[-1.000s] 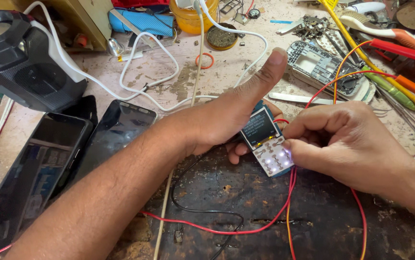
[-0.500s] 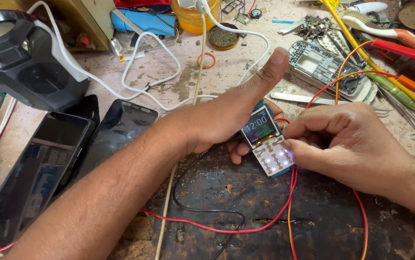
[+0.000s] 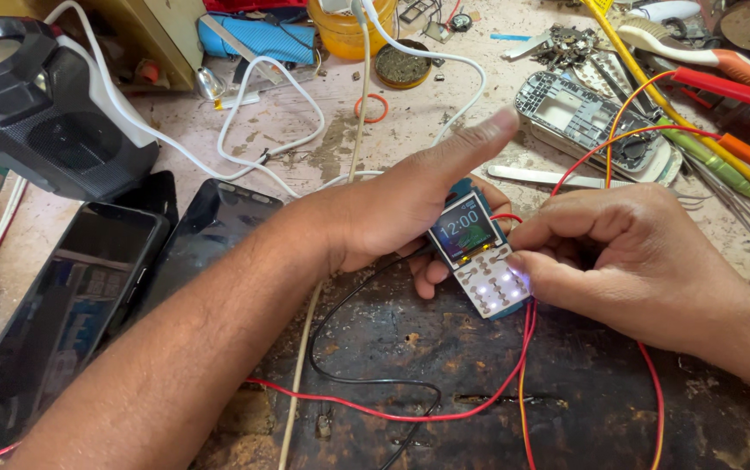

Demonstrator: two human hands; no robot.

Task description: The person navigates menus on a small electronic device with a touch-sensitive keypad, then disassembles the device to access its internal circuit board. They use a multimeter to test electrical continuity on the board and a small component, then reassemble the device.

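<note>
The left hand [image 3: 392, 213] supports a small keypad phone [image 3: 479, 254] from beneath, fingers curled under the body and index finger extended straight out above it. The phone's screen is lit and its keypad glows white. The right hand [image 3: 632, 261] is loosely curled, its thumb tip pressed against the right edge of the keypad; it grasps nothing else. The phone sits over a dark, worn mat [image 3: 479, 392] near the middle of the bench. A red wire [image 3: 375, 411] and a black wire [image 3: 340, 370] loop across the mat below the phone. Left of the forearm lie two dark smartphones [image 3: 88, 305]. A black speaker [image 3: 36, 113] stands at the far left. A bare phone frame [image 3: 584, 122] and screwdrivers [image 3: 723, 157] lie behind the right hand.
</note>
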